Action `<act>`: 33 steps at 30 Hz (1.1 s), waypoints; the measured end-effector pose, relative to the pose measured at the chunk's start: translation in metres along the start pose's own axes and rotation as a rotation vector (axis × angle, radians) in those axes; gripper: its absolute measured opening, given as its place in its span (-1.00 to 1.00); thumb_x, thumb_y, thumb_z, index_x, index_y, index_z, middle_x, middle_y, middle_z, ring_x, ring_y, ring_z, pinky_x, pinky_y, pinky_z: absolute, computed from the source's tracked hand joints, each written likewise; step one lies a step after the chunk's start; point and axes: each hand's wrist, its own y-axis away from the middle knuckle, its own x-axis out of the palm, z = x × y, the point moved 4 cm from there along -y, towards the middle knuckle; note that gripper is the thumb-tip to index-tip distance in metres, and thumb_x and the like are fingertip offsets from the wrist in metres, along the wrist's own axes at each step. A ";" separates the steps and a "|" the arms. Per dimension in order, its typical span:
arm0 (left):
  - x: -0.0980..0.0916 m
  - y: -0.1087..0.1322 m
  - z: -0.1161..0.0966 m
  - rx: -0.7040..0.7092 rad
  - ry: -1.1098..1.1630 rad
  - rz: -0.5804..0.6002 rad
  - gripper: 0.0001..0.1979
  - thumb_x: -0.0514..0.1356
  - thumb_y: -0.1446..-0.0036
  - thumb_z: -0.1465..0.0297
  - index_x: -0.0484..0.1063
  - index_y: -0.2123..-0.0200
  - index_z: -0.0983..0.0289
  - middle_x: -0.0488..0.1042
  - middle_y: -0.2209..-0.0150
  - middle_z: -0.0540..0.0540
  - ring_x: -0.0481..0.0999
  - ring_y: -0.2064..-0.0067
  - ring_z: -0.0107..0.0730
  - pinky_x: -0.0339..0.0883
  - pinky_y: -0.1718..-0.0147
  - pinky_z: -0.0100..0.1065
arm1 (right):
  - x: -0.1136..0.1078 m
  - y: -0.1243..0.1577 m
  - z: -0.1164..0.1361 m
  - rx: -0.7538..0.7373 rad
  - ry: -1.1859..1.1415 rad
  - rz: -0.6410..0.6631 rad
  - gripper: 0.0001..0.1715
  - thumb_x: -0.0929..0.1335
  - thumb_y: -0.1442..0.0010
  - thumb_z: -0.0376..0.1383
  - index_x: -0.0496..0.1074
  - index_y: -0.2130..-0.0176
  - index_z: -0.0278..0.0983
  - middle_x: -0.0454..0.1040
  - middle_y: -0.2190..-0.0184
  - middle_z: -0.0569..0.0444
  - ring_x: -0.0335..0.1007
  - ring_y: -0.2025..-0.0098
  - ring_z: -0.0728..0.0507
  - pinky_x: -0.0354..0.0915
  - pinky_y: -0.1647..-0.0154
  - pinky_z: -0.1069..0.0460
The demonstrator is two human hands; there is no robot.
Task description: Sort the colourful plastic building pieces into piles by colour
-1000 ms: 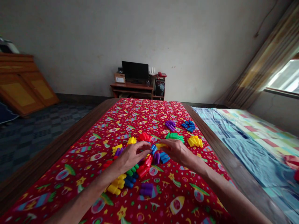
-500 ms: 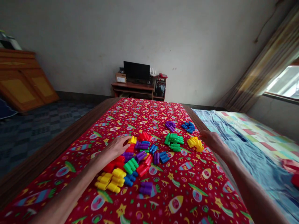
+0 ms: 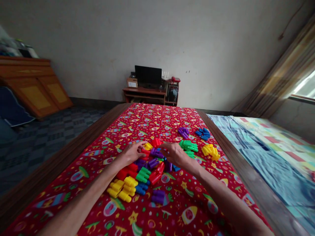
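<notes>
A pile of plastic toy building blocks in several colours lies on the red table cover. My left hand [image 3: 133, 153] is at the pile's far left, thumb and fingers apart, beside a yellow block [image 3: 148, 146] and a red block. Over the pile's right side hangs my right hand [image 3: 175, 153], fingers curved and apart, with nothing visible in them. It is near a red block [image 3: 156, 142] and purple blocks [image 3: 156, 152], and hides part of the pile. Closer to me are yellow blocks [image 3: 123, 188], a green block [image 3: 143, 175], and a lone purple block [image 3: 158, 197].
Sorted groups lie to the right: green blocks [image 3: 189, 146], yellow blocks [image 3: 211, 152], purple blocks [image 3: 183, 132] and blue blocks [image 3: 203, 133]. The patterned cover [image 3: 187, 186] spans the table. A bed [image 3: 265, 157] adjoins the right side; a desk with a monitor [image 3: 148, 76] stands beyond.
My right hand has moved left from the table's right edge to above the pile. My left hand has stayed near the yellow block. The view has shifted slightly left.
</notes>
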 end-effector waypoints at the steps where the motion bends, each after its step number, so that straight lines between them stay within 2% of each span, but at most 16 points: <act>1: -0.001 0.000 -0.001 0.007 0.034 0.001 -0.37 0.28 0.22 0.37 0.45 -0.04 0.32 0.53 0.39 0.03 0.51 0.35 -0.29 0.40 0.38 -0.36 | 0.010 -0.014 0.002 -0.030 -0.014 0.013 -0.78 0.24 -0.21 -0.49 0.46 0.28 -0.34 0.49 0.40 0.02 0.33 0.40 -0.01 0.19 0.34 0.12; 4: -0.010 0.003 -0.006 0.017 -0.023 0.018 -0.45 0.28 0.19 0.35 0.50 0.02 0.30 0.56 0.40 0.03 0.53 0.33 -0.25 0.40 0.35 -0.35 | 0.039 -0.050 0.001 -0.106 -0.015 0.152 -0.61 0.26 -0.13 -0.59 0.46 0.09 -0.33 0.54 0.19 -0.05 0.44 0.15 -0.08 0.29 0.13 0.08; 6: -0.018 0.007 -0.008 0.003 -0.135 0.035 -0.50 0.28 0.16 0.31 0.52 0.06 0.27 0.59 0.38 0.04 0.56 0.29 -0.20 0.41 0.32 -0.34 | 0.056 -0.066 -0.004 -0.117 0.059 0.285 -0.54 0.28 -0.09 -0.60 0.44 0.03 -0.34 0.54 0.13 -0.09 0.45 0.09 -0.10 0.32 0.07 0.05; 9: -0.029 0.013 -0.012 -0.013 -0.247 0.079 -0.55 0.24 0.08 0.23 0.52 0.07 0.22 0.63 0.27 0.09 0.59 0.20 -0.13 0.41 0.23 -0.31 | 0.072 -0.077 -0.009 -0.093 0.193 0.417 -0.61 0.31 -0.14 -0.55 0.44 0.02 -0.41 0.55 0.15 -0.14 0.47 0.11 -0.14 0.34 0.06 0.01; 12: -0.036 0.018 -0.019 0.007 -0.328 0.136 -0.55 0.17 -0.02 0.15 0.52 0.05 0.22 0.62 0.12 0.13 0.58 0.09 -0.10 0.38 0.11 -0.28 | 0.068 -0.076 -0.007 -0.093 0.213 0.389 -0.71 0.36 -0.19 -0.45 0.46 0.06 -0.40 0.56 0.20 -0.13 0.47 0.13 -0.15 0.34 0.07 0.01; 15: -0.043 0.024 -0.023 -0.004 -0.399 0.191 -0.49 0.11 -0.08 0.08 0.50 0.01 0.24 0.63 0.17 0.13 0.58 0.13 -0.12 0.38 0.14 -0.30 | 0.039 -0.062 -0.004 -0.100 0.204 0.203 -0.68 0.38 -0.21 -0.40 0.44 0.01 -0.36 0.54 0.14 -0.15 0.44 0.06 -0.16 0.34 0.03 -0.02; 18: -0.047 0.029 -0.021 -0.018 -0.368 0.252 -0.43 0.12 -0.05 0.08 0.45 -0.08 0.22 0.63 0.28 0.07 0.59 0.22 -0.16 0.39 0.24 -0.34 | -0.009 -0.025 -0.015 -0.033 0.215 0.028 -0.57 0.36 -0.21 -0.40 0.39 -0.09 -0.32 0.51 0.02 -0.18 0.41 -0.03 -0.20 0.34 0.01 -0.08; 22: -0.048 0.030 -0.015 -0.046 -0.314 0.250 -0.38 0.19 0.09 0.18 0.45 -0.08 0.25 0.63 0.27 0.09 0.59 0.19 -0.13 0.41 0.24 -0.33 | -0.078 0.047 -0.055 0.183 0.369 -0.081 -0.59 0.35 -0.22 -0.37 0.41 -0.08 -0.31 0.54 0.05 -0.18 0.46 0.02 -0.24 0.35 0.01 -0.12; 24: -0.046 0.028 -0.014 -0.061 -0.340 0.207 -0.40 0.22 0.16 0.21 0.48 -0.03 0.25 0.62 0.26 0.10 0.59 0.20 -0.11 0.42 0.23 -0.31 | -0.103 0.083 -0.079 0.320 0.465 -0.098 -0.65 0.34 -0.22 -0.35 0.44 -0.01 -0.33 0.56 0.14 -0.18 0.50 0.11 -0.25 0.37 0.11 -0.11; 26: -0.043 0.027 -0.016 -0.077 -0.358 0.194 -0.41 0.24 0.19 0.22 0.50 0.01 0.24 0.61 0.28 0.07 0.59 0.24 -0.12 0.42 0.27 -0.31 | -0.117 0.113 -0.101 0.428 0.529 -0.073 -0.70 0.35 -0.21 -0.30 0.46 0.05 -0.32 0.57 0.22 -0.16 0.51 0.21 -0.25 0.37 0.22 -0.08; 29: -0.039 0.026 -0.021 -0.099 -0.350 0.228 -0.42 0.23 0.19 0.22 0.50 0.01 0.24 0.61 0.32 0.04 0.58 0.28 -0.15 0.41 0.32 -0.34 | -0.121 0.138 -0.118 0.475 0.538 -0.013 -0.73 0.36 -0.19 -0.27 0.46 0.10 -0.30 0.57 0.25 -0.12 0.51 0.27 -0.21 0.34 0.27 -0.04; 31: -0.041 0.025 -0.025 -0.093 -0.357 0.216 -0.43 0.23 0.20 0.23 0.52 0.04 0.24 0.63 0.28 0.06 0.58 0.26 -0.15 0.41 0.30 -0.34 | -0.121 0.142 -0.117 0.453 0.515 -0.014 -0.76 0.35 -0.21 -0.25 0.45 0.12 -0.30 0.58 0.24 -0.12 0.50 0.27 -0.19 0.33 0.25 -0.03; 33: -0.044 0.022 -0.028 -0.071 -0.350 0.168 -0.48 0.24 0.21 0.22 0.55 0.09 0.24 0.63 0.23 0.07 0.58 0.23 -0.14 0.41 0.26 -0.33 | -0.120 0.135 -0.105 0.399 0.481 -0.049 -0.77 0.29 -0.27 -0.23 0.45 0.15 -0.30 0.57 0.24 -0.13 0.49 0.25 -0.18 0.33 0.23 -0.03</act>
